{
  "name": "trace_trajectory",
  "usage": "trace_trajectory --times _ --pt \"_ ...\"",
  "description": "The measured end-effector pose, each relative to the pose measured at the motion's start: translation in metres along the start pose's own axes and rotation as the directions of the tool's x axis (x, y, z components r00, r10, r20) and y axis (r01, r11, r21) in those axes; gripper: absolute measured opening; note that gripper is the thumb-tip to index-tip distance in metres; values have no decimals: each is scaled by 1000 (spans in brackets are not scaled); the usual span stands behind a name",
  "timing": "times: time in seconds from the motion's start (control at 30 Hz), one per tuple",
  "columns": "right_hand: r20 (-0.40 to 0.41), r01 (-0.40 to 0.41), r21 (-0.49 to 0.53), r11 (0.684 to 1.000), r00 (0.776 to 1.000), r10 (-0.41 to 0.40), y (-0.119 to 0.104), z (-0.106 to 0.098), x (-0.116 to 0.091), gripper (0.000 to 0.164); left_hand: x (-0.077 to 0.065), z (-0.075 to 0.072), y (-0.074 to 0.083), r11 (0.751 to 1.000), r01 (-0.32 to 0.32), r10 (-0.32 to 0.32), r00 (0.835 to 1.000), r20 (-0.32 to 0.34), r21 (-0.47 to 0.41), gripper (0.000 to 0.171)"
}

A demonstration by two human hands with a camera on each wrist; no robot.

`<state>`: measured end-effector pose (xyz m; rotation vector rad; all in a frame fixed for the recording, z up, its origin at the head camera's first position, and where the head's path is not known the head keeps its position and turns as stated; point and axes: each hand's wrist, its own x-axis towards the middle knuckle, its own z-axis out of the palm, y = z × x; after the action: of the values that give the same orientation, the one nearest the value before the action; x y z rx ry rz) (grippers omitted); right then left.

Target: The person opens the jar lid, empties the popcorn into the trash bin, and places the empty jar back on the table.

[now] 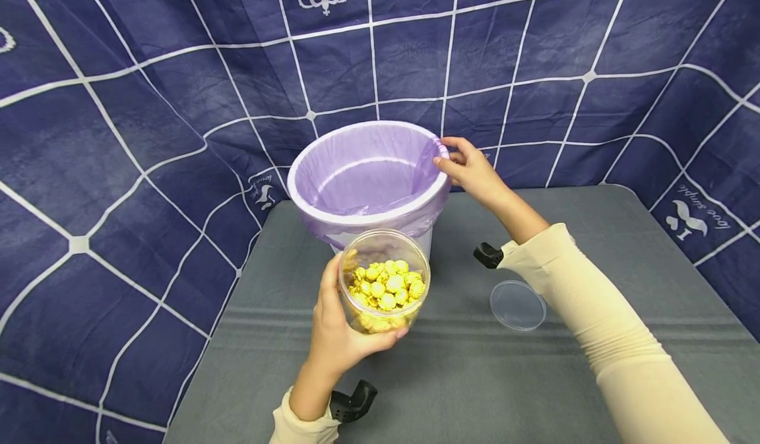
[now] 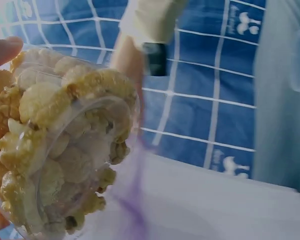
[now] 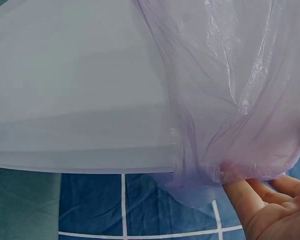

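A clear plastic jar (image 1: pixel 380 249) of yellow popcorn (image 1: pixel 388 289) is gripped in my left hand (image 1: pixel 341 335), tilted in front of the bin with its round mouth uncovered. In the left wrist view the popcorn (image 2: pixel 45 105) shows through the jar's side and base. Behind it stands a white trash bin (image 3: pixel 80 90), lined with a thin purple bag (image 1: pixel 368 183) folded over the rim. My right hand (image 1: pixel 472 170) holds the bin's right rim and the bag there, thumb on the inner side. In the right wrist view the bag (image 3: pixel 230 90) hangs wrinkled down the outside.
A clear round lid (image 1: pixel 518 305) lies on the grey cloth-covered table (image 1: pixel 475 378), under the right forearm. A blue curtain (image 1: pixel 404 55) with white grid lines rises behind the bin and along both sides. Black wrist mounts (image 1: pixel 353 401) are worn on both arms.
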<state>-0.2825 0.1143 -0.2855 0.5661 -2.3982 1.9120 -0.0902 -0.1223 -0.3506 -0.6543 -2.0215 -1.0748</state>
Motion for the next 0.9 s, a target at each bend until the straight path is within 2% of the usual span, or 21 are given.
trace_trajectory --times 0.17,0.3,0.67,0.9 --pt "-12 0 -11 1000 1000 0 1 0 1 52 21 -17 10 994 10 -11 1000 -12 -105 109" --pt "-24 -3 -15 1000 1000 3 2 1 1 51 41 -30 17 992 0 -4 999 -31 -127 109" --pt "-10 -2 0 1000 1000 2 5 0 3 51 94 -48 19 998 -55 58 992 -110 30 109" --pt "-14 6 16 1000 1000 -6 5 -1 3 50 127 -54 19 980 -91 116 984 -135 177 107"
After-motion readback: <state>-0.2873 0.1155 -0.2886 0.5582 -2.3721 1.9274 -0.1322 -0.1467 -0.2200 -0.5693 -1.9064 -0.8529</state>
